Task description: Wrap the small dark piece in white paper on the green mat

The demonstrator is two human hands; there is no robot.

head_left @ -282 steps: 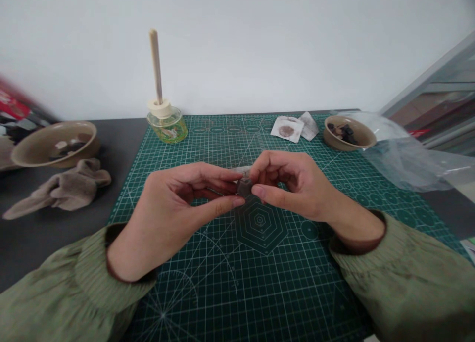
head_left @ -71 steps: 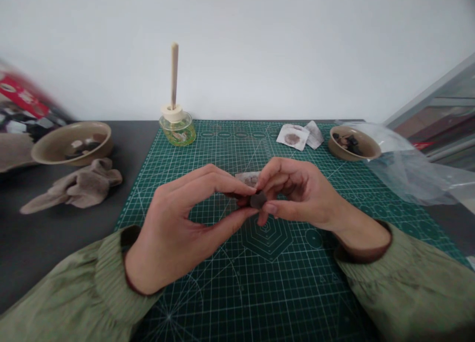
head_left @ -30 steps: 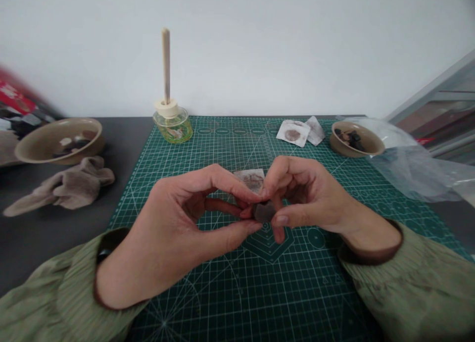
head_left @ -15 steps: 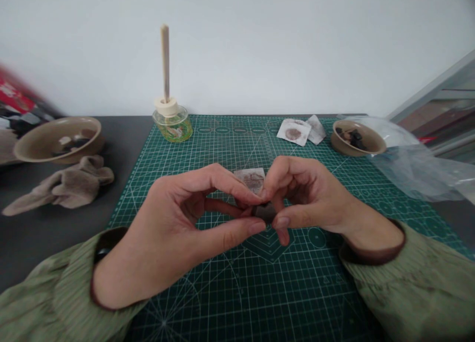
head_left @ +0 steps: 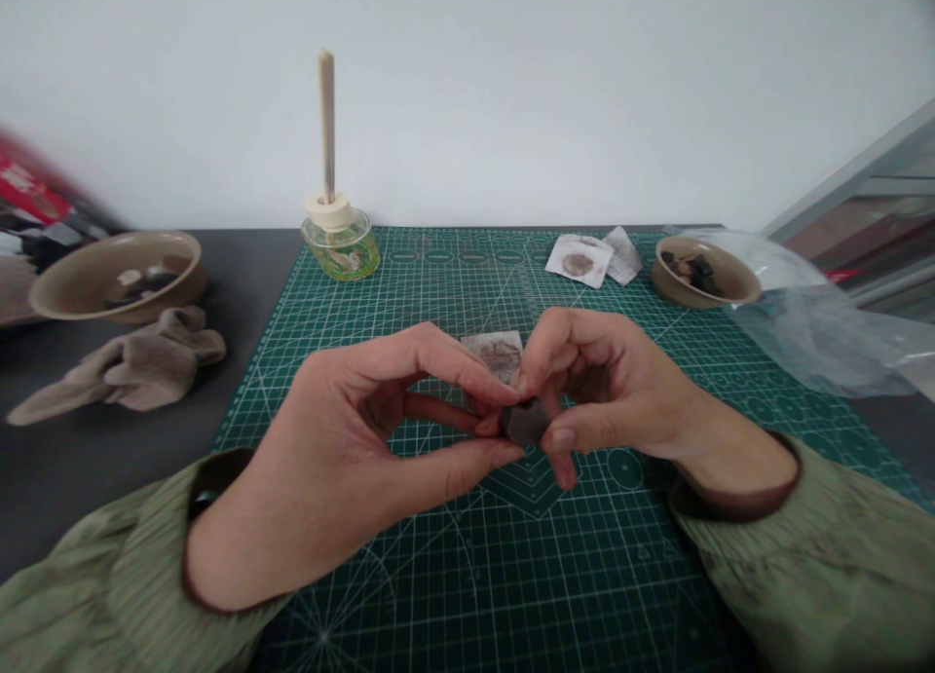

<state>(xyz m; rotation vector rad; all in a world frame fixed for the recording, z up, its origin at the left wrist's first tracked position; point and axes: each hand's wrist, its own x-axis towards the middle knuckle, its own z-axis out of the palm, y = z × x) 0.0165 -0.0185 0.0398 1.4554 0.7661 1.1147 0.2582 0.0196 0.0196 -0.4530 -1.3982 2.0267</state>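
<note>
Between my two hands is a small dark brown lump, held up over the green cutting mat. My left hand pinches it from the left with thumb and fingers. From the other side, my right hand grips it with bent fingers and thumb. Fingers cover part of the lump, so its full shape and kind cannot be made out. Just behind the fingertips, a white sachet with a brown stain lies on the mat, partly hidden.
At left are a beige bowl with dark and pale pieces and a brown cloth. A reed diffuser stands at the back. Stained white sachets, a small bowl of dark pieces and a clear plastic bag are at right.
The lump has turned slightly and more of its surface shows between the fingers. My right thumb has shifted a little to the right. Everything else stays put.
</note>
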